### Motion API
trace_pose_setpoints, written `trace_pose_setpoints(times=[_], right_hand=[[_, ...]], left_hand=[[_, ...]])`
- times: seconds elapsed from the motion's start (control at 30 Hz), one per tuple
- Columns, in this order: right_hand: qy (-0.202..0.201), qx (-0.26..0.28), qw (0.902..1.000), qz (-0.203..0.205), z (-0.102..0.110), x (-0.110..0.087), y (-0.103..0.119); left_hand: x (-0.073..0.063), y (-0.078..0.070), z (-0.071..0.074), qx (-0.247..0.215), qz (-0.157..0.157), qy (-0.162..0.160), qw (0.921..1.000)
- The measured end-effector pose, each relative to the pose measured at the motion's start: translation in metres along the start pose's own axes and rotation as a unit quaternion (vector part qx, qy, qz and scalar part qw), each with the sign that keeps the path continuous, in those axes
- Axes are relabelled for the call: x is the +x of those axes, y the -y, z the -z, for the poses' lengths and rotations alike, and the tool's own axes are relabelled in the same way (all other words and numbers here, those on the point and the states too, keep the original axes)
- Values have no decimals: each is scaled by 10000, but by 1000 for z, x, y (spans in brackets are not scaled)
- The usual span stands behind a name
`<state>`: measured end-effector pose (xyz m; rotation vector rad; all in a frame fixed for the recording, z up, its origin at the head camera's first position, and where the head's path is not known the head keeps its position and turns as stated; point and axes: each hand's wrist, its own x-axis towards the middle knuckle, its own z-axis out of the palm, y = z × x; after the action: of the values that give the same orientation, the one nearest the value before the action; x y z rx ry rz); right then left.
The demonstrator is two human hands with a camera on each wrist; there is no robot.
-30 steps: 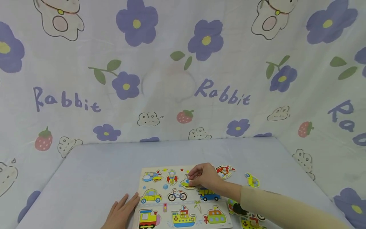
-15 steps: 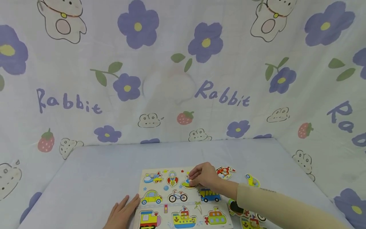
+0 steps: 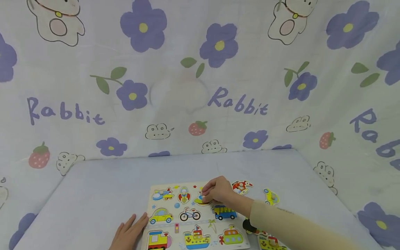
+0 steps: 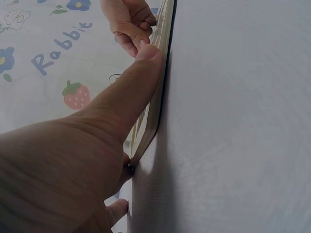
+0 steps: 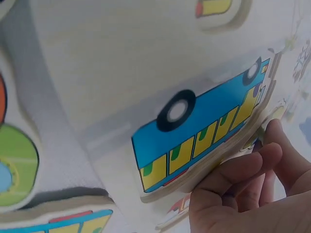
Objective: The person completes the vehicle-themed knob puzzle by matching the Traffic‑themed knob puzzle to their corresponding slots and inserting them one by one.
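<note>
- A right hand (image 3: 218, 190), its thumb and fingers curled, pinches a yellow-green, blue-domed flying-saucer piece (image 3: 200, 200) at the board's top row; whether it sits flush cannot be told.
- A left hand (image 3: 128, 232), fingers spread and relaxed, touches the near-left edge of the pale, flat wooden puzzle board (image 3: 175, 239), gripping nothing.
- Beside the saucer, a rounded rocket (image 3: 184, 195) and a winged airplane (image 3: 163, 194) carry small knobs.
- Below the right hand, a boxy blue-and-yellow bus (image 3: 225, 212) is outlined in cut wood.
- To the board's right lie a red helicopter piece (image 3: 241, 187) and a yellow car piece (image 3: 271, 197), both pale-edged.
- Behind hangs softly creased fabric (image 3: 175, 80) printed with purple flowers.
</note>
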<state>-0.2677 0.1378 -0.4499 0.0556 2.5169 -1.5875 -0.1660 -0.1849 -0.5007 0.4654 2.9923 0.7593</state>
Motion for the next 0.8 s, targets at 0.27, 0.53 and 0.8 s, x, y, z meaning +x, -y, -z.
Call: trace_pose_setpoints(times=[0.27,0.53,0.8], right_hand=[[14,241,9995,-199,-1,2,-5],[12,363,9989,-294,-2,4,-6],[-104,280,9988,-394,-2,3,-8]], left_hand=[[-3,-1,2,-169,32,-29,9998],[-4,-4,4,-253,123,43,9996],[-3,-8,5,-204,340,197,9990]])
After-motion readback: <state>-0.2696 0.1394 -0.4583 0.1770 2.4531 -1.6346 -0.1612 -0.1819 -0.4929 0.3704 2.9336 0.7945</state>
